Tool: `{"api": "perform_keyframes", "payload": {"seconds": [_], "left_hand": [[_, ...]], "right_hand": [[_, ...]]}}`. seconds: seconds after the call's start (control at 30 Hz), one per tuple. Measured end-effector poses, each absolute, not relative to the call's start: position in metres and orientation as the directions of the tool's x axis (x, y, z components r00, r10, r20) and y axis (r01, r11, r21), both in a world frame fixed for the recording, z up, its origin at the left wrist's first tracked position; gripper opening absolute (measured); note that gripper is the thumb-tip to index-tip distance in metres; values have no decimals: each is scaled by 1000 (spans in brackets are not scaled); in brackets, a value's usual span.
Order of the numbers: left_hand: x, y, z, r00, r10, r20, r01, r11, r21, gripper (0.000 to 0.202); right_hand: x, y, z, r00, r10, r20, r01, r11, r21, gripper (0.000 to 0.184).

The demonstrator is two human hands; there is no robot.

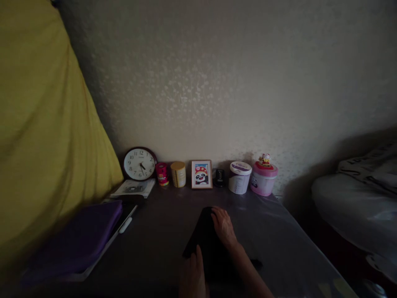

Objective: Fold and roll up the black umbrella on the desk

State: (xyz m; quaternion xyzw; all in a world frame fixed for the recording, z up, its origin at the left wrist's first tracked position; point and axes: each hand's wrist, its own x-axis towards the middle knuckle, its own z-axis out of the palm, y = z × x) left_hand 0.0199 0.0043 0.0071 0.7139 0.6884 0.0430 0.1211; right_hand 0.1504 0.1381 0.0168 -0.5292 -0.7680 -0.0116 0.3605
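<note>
A black, cloth-like item (203, 231) lies on the grey table in front of me; its exact kind is too dark to make out. My right hand (223, 227) is at its far right edge, fingers bent over the material and closed on it. Nearer to me, my left hand (194, 271) rests at the near left edge of the black item, with fingers stretched forward over it. A dark strip (257, 263) sticks out to the right from under my right forearm.
Along the wall stand a round clock (140, 164), a pink can (162, 174), a yellow canister (178, 174), a framed panda picture (201, 174), a small black object (219, 178), a white-and-purple tub (239, 178) and a pink tub (263, 180). A purple folder (77, 236) lies left, beside a yellow curtain (52, 107).
</note>
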Motion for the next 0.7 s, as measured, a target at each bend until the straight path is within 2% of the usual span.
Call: {"api": "perform_keyframes", "payload": {"seconds": [0.1, 0.2, 0.33, 0.47, 0.57, 0.63, 0.7], "left_hand": [[18, 3, 16, 60, 995, -74, 972, -41, 232, 84], [16, 1, 20, 63, 995, -83, 965, -39, 260, 81], [11, 3, 16, 48, 988, -146, 921, 13, 389, 79], [0, 8, 21, 30, 992, -123, 870, 35, 491, 74], [-11, 7, 43, -19, 990, -136, 762, 103, 639, 69], [-19, 3, 63, 75, 971, -226, 600, 137, 788, 67], [-26, -3, 83, 136, 952, -273, 445, 188, 875, 65]], "right_hand": [[145, 117, 11, -283, 768, 574, 770, 539, -341, 28], [144, 115, 4, -236, 796, 557, 787, 493, -372, 32], [162, 128, -2, -65, 841, 537, 757, 392, -523, 30], [195, 129, -8, 79, 903, 423, 601, 295, -743, 27], [219, 126, -8, 190, 934, 303, 440, 195, -876, 33], [230, 125, -4, 223, 942, 251, 351, 163, -922, 36], [234, 122, 1, 186, 956, 225, 309, 161, -937, 37]]}}
